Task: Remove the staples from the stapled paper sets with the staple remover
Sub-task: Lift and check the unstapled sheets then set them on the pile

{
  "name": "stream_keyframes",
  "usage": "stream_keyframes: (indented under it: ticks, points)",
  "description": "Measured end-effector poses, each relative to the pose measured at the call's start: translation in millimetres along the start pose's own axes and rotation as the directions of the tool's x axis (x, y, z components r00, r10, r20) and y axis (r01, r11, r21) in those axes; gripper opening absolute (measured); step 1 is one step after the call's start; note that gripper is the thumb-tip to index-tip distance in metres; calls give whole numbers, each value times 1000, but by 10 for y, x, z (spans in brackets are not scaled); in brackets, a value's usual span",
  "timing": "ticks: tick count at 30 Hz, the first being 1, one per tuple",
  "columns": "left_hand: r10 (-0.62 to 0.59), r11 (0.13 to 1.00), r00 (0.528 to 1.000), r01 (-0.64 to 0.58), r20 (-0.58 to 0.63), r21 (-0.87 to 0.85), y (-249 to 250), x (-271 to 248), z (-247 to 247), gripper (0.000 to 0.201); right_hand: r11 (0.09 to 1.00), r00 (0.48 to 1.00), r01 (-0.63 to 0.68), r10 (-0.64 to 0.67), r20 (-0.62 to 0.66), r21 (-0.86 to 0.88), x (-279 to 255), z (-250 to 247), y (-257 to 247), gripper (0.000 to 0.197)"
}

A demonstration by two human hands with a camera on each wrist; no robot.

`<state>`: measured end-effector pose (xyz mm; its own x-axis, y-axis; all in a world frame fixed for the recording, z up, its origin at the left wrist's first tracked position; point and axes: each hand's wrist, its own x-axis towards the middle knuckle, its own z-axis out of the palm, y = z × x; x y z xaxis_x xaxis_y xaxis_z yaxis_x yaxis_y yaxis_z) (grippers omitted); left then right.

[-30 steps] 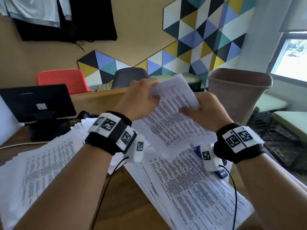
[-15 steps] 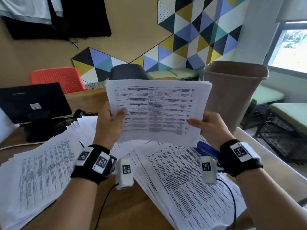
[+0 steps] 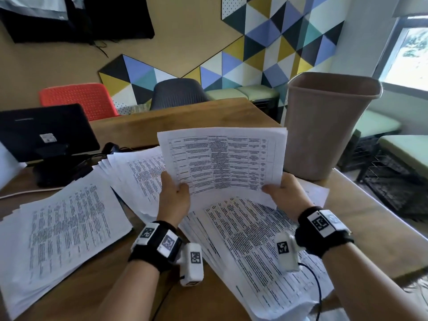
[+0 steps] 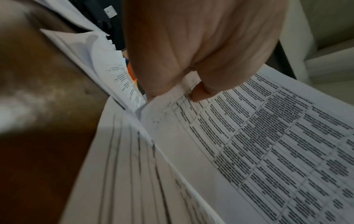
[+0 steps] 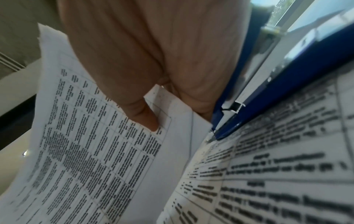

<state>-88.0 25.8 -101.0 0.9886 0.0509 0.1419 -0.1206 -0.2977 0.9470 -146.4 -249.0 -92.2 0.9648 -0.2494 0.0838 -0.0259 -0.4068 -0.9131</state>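
I hold a printed paper set (image 3: 222, 158) upright above the desk, its table text facing me. My left hand (image 3: 176, 193) pinches its lower left corner, thumb (image 4: 201, 92) on the front of the paper set (image 4: 268, 144). My right hand (image 3: 281, 193) pinches the lower right corner, thumb (image 5: 143, 115) on the paper set (image 5: 86, 144). A blue tool (image 5: 287, 94) with a metal tip, probably the staple remover, lies on the papers just behind my right hand; the head view hides it.
Fanned stacks of printed sheets (image 3: 69, 228) cover the wooden desk (image 3: 185, 117); more sheets (image 3: 254, 251) lie under my hands. A brown waste bin (image 3: 324, 126) stands at the right. A black monitor (image 3: 41, 133) sits at the left.
Both hands turned the paper set from a tilted, handled position to upright and squared, then lowered it toward the desk. The grips moved to its bottom corners.
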Motion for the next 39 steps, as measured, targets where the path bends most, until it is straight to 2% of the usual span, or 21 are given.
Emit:
stream_keyframes:
  ticks: [4, 7, 11, 14, 16, 20, 25, 28, 32, 34, 37, 39]
  points:
    - [7, 1000, 1000, -8, 20, 27, 79, 36, -74, 30, 999, 1000, 12, -11, -23, 53, -50, -67, -62, 29]
    - [23, 999, 1000, -24, 12, 27, 77, 76, -116, 29, 996, 999, -27, 28, -14, 82, -31, -86, -1, 31]
    - [-98, 990, 984, 81, 149, 114, -86, 86, -89, 37, 1000, 999, -23, 23, 36, 5, -33, -36, 22, 37]
    - [-101, 989, 982, 82, 158, 119, -28, 98, -103, 42, 999, 999, -41, 40, 15, 22, -9, -39, -47, 36]
    - [-64, 992, 986, 45, 153, 121, 92, 137, -125, 40, 995, 999, -50, 49, 14, 83, 4, -82, -87, 36]
    - [3, 996, 991, -15, 137, 89, 332, 203, -225, 30, 940, 996, -89, 87, 21, 330, 17, -167, -174, 35]
    - [-6, 999, 991, 1, 133, 33, 499, 291, -360, 23, 857, 992, -123, 87, 96, 501, -61, -195, -288, 36]
    - [-14, 999, 997, 17, 81, -47, 605, 350, -438, 15, 780, 985, -167, 111, 130, 604, -79, -187, -321, 36]
    - [-1, 980, 997, -15, -82, -197, 746, 387, -502, 11, 666, 976, -220, 157, 154, 713, -55, -121, -270, 41]
    - [-3, 964, 993, -29, -121, -265, 798, 385, -497, 10, 617, 969, -242, 200, 149, 749, -31, -80, -221, 41]
    - [47, 974, 983, -84, -176, -210, 821, 404, -499, 11, 594, 961, -263, 234, 150, 760, -38, -21, -190, 45]
    - [170, 977, 967, -190, -191, -93, 881, 384, -532, 18, 614, 970, -227, 214, 118, 756, -51, -21, -191, 47]
